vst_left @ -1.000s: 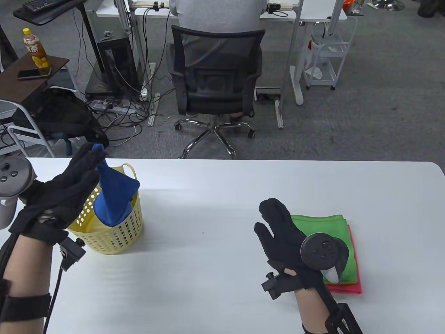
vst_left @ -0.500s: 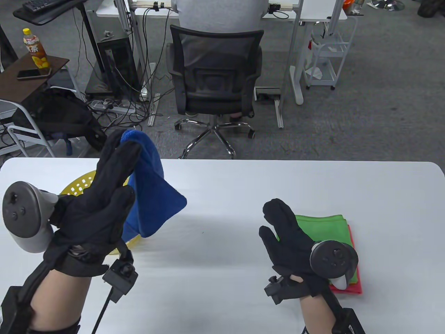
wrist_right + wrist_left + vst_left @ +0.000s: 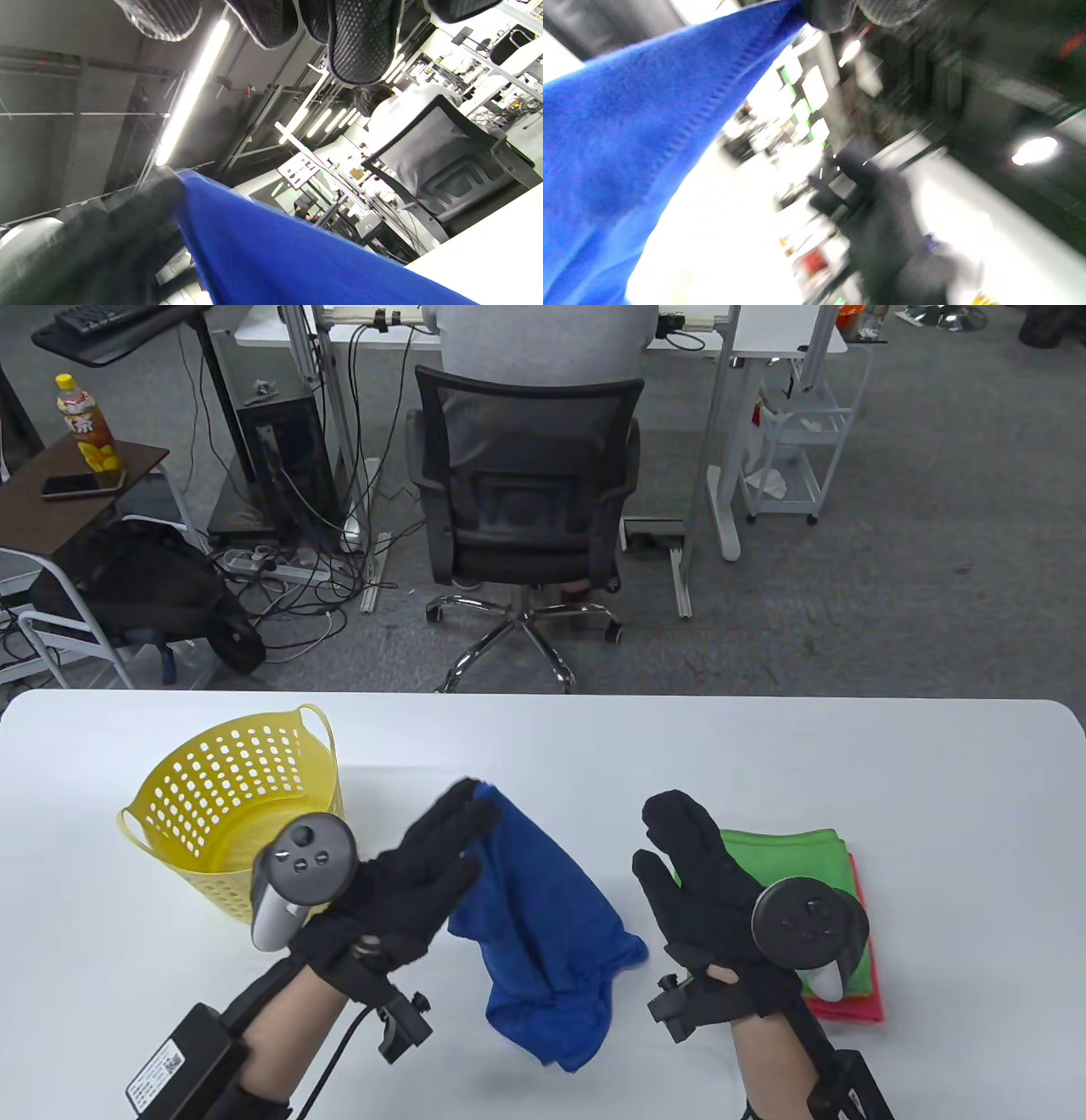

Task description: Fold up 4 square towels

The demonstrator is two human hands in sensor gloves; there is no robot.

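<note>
Table view first: big change from a second ago. The left hand (image 3: 416, 874) was up over the yellow basket (image 3: 229, 806) pulling the blue towel (image 3: 543, 933) out of it; now it's come across and down to the middle of the tabletop (image 3: 543, 746), just right of the basket, and the towel is fully out. It pinches one corner at the fingertips and the rest hangs crumpled, lower end trailing toward the near edge, right of the left wrist. The basket looks empty from here.

The right hand (image 3: 704, 874) has barely budged. It's spread flat, fingers together and pointing away, gripping nothing, just right of the blue towel. Right of it sits the folded green towel (image 3: 789, 865) stacked on the red towel (image 3: 848, 997), which peeks out along the right and near edges. Lots of bare tabletop beyond the towel and out to the far right corner; only a narrow gap between the two hands.

Left wrist view: really blurry, but a stitched towel edge runs up to the gloved fingertips (image 3: 825, 15) at the top, pinched there.

Right wrist view: right fingers (image 3: 356, 38) hang loose along the top, touching nothing, with blue cloth across the bottom.
</note>
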